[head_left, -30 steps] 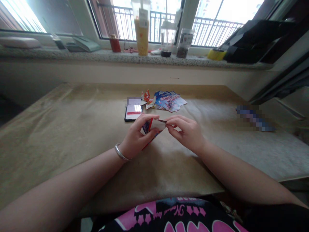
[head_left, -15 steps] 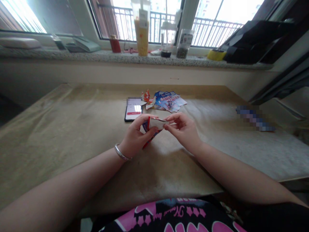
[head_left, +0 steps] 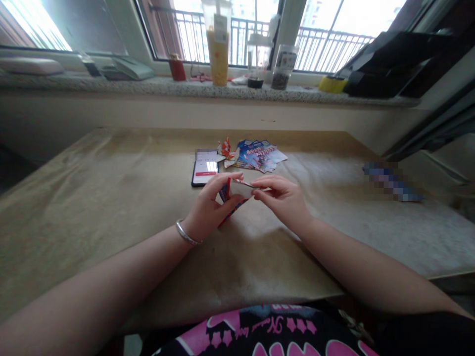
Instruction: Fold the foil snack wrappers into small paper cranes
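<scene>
Just above the middle of the frame, both hands meet over the table (head_left: pixel 111 198) and share one small folded paper (head_left: pixel 239 190), white on its upper face with red and blue print along its edges. The left hand (head_left: pixel 208 210) comes in from the lower left with a silver bracelet (head_left: pixel 185 234) at the wrist. Its fingers are curled closed around the left part of the paper, forefinger over the top and thumb underneath. The right hand (head_left: pixel 285 200) comes in from the lower right. Its thumb and forefinger are pinched tight on the paper's right edge, with the other fingers tucked loosely behind. The paper is held slightly above the table, tilted, its lower red corner pointing down toward the surface; whether that corner touches cannot be told.

Just beyond the hands, toward the top of the frame, a phone (head_left: pixel 205 171) lies flat with its screen lit. To its right lies a fan of blue printed sheets (head_left: pixel 260 154), and a small orange folded figure (head_left: pixel 225 146) stands between the two. Along the top of the frame runs a stone windowsill (head_left: pixel 148 88) with a tall cup of yellow drink (head_left: pixel 218 54), a red can (head_left: pixel 177 67) left of it, and a yellow object (head_left: pixel 332 83) farther right.
</scene>
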Motion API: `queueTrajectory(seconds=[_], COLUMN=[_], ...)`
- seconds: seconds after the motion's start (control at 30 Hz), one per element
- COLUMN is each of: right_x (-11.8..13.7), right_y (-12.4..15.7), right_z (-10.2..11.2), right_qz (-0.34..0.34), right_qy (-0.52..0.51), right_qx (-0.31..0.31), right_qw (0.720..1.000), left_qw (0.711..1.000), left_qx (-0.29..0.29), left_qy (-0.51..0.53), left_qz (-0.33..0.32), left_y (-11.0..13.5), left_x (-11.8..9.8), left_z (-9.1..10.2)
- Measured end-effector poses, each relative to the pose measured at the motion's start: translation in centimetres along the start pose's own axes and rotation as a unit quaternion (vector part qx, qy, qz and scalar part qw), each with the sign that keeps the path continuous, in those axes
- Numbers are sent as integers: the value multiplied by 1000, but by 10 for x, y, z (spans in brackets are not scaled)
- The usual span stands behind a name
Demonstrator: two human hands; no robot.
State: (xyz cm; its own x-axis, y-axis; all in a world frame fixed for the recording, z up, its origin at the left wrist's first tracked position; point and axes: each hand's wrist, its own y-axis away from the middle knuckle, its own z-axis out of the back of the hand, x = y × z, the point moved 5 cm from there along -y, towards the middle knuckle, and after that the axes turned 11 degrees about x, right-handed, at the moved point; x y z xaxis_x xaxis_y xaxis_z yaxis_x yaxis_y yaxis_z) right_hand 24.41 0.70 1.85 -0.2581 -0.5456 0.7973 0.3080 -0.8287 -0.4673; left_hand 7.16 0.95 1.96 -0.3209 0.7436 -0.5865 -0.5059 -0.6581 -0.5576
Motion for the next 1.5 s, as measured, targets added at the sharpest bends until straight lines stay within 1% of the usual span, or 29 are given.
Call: queueTrajectory(seconds=[0.1, 0.2, 0.37, 0.53, 0.63, 0.7, 0.8, 0.87, 0.93, 1.0, 1.07, 1.2, 1.33, 1.4, 1.5], right_x=[-1, 0, 10, 17, 17, 13, -1, -12, -20, -21, -18, -11, -9, -10, -11], right_y=[1, 2, 2, 1, 1, 1, 1, 1, 1, 0, -1, -2, -1, 0, 2], right_z=[-2, -4, -7, -7, -8, -10, -12, -15, -19, -22, -21, -17, -15, -15, -17], right_qz=[-1, 5, 38, 57, 59, 43, -19, -76, -123, -138, -127, -97, -73, -81, -115], right_qy=[-10, 3, 46, 69, 68, 38, -56, -121, -170, -200, -206, -175, -144, -135, -126], right_qx=[6, 15, 39, 40, 46, 52, 38, 26, 33, 35, 25, 13, 5, 7, 9], right_qw=[1000, 1000, 997, 995, 995, 997, 998, 989, 977, 969, 970, 980, 987, 988, 985], left_qw=[997, 993, 992, 991, 993, 995, 998, 999, 999, 999, 999, 998, 996, 994, 990], left_qx=[14, 12, 6, 0, -9, -16, -27, -30, -31, -34, -39, -49, -67, -76, -84], left_qy=[-59, -95, -103, -104, -89, -68, -24, 3, 20, 25, 26, 27, 33, 52, 91], left_qz=[-36, -69, -74, -86, -75, -65, -48, -27, -5, 7, 10, 14, 37, 51, 63], left_y=[0, 1, 2, 1, 1, 2, 3, 3, 3, 4, 4, 4, 3, 3, 2], left_x=[-6, -11, -12, -18, -20, -18, -13, -8, -4, -1, -1, -2, -2, -1, 1], left_z=[-2, -3, -5, -5, -4, -4, -3, -4, -4, -4, -3, -2, 0, 1, 1])
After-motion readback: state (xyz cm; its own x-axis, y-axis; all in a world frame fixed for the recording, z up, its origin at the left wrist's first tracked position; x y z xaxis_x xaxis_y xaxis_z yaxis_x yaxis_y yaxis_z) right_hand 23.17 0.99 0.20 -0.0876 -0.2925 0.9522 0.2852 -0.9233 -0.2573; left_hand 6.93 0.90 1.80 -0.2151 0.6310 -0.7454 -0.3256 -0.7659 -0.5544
